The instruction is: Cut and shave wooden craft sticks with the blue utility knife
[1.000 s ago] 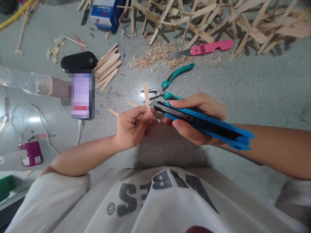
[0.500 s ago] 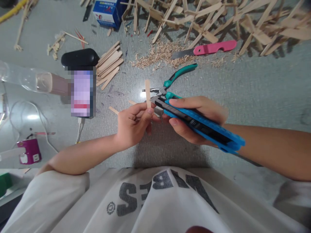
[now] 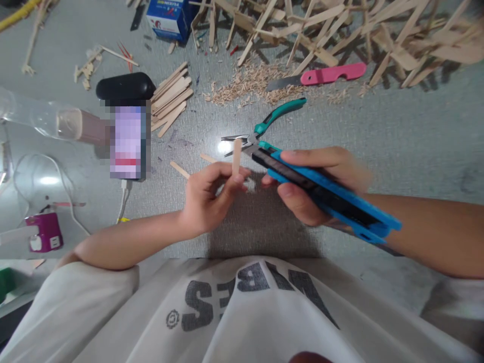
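Note:
Between thumb and fingers, my left hand (image 3: 214,196) pinches a short wooden stick (image 3: 236,157) that stands up from the fingertips. My right hand (image 3: 317,184) is wrapped round a blue and black utility knife (image 3: 325,194), its tip pointing up and left, close to the stick with a small gap between them. Green-handled pliers (image 3: 280,113) lie on the table just beyond, jaws apart, one handle partly hidden by the knife. Two stick pieces (image 3: 179,169) lie beside my left hand.
Wood shavings (image 3: 242,85) and a pink-handled blade (image 3: 333,74) lie behind the pliers. Farther back are joined stick structures (image 3: 321,30) and a blue box (image 3: 169,20). On the left are loose sticks (image 3: 172,98), a black case (image 3: 124,86), a phone (image 3: 127,141) and a purple adapter (image 3: 44,232).
My right hand and the knife have moved right, away from the stick. The stick in my left hand has shifted slightly right and down and now shows a rounded top end.

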Demonstrator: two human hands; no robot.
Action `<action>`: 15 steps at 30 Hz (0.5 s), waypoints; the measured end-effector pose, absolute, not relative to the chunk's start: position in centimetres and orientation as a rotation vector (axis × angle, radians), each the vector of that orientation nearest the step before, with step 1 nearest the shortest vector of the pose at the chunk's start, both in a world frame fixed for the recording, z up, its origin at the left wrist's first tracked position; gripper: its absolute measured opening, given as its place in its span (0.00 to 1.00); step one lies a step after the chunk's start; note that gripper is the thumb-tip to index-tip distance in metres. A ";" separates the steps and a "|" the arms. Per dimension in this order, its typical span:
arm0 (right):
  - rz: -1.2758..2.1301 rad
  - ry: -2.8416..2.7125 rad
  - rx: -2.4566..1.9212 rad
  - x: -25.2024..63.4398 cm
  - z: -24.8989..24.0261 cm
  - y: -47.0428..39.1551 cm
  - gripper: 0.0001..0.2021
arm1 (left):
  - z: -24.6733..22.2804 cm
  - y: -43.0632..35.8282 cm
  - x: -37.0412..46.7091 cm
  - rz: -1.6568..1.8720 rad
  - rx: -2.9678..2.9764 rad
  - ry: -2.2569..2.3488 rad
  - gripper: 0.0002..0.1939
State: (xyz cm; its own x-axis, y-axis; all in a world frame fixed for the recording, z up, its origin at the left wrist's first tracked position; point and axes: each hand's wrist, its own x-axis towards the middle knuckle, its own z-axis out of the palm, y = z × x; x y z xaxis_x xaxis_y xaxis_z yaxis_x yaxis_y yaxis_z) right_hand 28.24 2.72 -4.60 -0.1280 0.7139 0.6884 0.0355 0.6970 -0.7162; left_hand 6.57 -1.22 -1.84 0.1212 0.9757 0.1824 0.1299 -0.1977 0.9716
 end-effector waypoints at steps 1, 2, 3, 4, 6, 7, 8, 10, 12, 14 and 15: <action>0.666 -1.549 -0.615 28.1 -4.5 2.8 0.25 | -1.7 -1.5 6.6 1.225 1.605 1.137 0.13; 0.694 -1.493 -0.621 27.9 -4.3 2.9 0.23 | -1.6 -1.8 6.6 1.216 1.703 1.134 0.11; 0.730 -1.437 -0.630 27.7 -4.1 2.9 0.22 | -1.5 -2.1 6.6 1.169 1.784 1.118 0.09; 0.767 -1.383 -0.660 27.5 -4.0 3.0 0.21 | -1.4 -2.5 6.6 1.078 1.852 1.094 0.07; 0.842 -1.317 -0.743 27.3 -3.8 2.9 0.18 | -1.2 -3.2 6.6 0.913 1.974 1.062 0.03; 0.865 -1.295 -0.758 27.2 -3.7 2.8 0.17 | -1.2 -3.4 6.5 0.858 2.046 1.067 0.07; 0.881 -1.285 -0.766 27.2 -3.7 2.7 0.17 | -1.2 -3.6 6.4 0.825 2.125 1.085 0.11; 0.904 -1.297 -0.793 27.3 -3.6 2.5 0.17 | -1.4 -3.7 6.2 0.757 2.299 1.108 0.13; 0.919 -1.317 -0.834 27.5 -3.6 2.3 0.17 | -1.7 -3.6 6.1 0.663 2.445 1.111 0.10; 0.926 -1.349 -0.877 27.6 -3.5 2.2 0.17 | -1.8 -3.2 6.0 0.594 2.527 1.104 0.11; 0.924 -1.358 -0.887 27.6 -3.6 2.2 0.16 | -1.9 -3.0 5.9 0.586 2.548 1.096 0.12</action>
State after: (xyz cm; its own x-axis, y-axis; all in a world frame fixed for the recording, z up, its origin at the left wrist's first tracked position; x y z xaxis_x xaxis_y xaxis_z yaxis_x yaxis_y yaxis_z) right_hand 27.59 2.17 -3.58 0.0001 0.9200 0.3918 -0.0267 0.3917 -0.9197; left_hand 5.93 -3.05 -1.86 0.6246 0.7411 0.2464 0.6162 -0.6615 0.4275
